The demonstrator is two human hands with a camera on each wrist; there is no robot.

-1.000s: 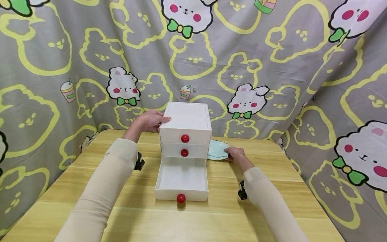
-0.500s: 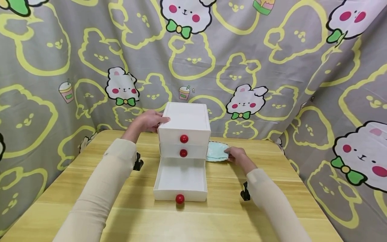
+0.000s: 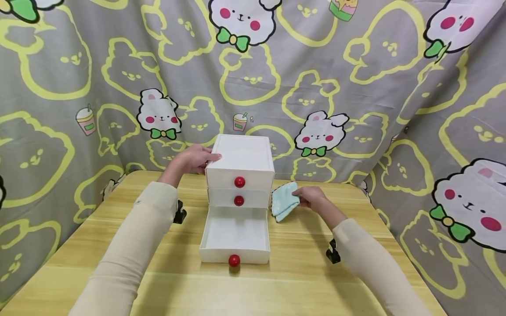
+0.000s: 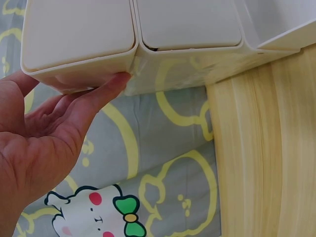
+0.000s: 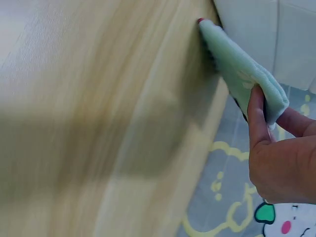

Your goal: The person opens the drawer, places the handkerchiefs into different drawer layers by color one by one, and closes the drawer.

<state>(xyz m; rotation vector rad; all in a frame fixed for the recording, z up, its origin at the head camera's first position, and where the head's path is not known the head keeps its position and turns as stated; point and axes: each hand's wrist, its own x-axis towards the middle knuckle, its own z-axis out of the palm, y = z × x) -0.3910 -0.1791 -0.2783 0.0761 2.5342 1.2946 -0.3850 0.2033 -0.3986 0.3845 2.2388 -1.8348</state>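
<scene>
A white drawer cabinet (image 3: 242, 151) with red ball knobs stands on the table. Its bottom drawer (image 3: 213, 256) is pulled out and holds nothing; the two drawers above are closed. My left hand (image 3: 194, 158) grips the cabinet's upper left edge, thumb on top. In the left wrist view, the fingers (image 4: 106, 94) lie along the cabinet's side. To the cabinet's right, my right hand (image 3: 312, 197) pinches a folded light blue cloth (image 3: 284, 202) by its edge. The cloth (image 5: 242, 69) hangs tilted beside the cabinet wall in the right wrist view, thumb and fingers on either face.
The wooden table (image 3: 253, 294) reaches back to a grey curtain (image 3: 253, 57) with a yellow and white cartoon print. A black wrist mount (image 3: 333, 252) hangs under the right sleeve, another (image 3: 179, 213) by the left sleeve.
The cloth went from lying flat beside the cabinet to being lifted and tilted in my right hand, whose forearm has swung right. The left hand keeps its hold on the cabinet.
</scene>
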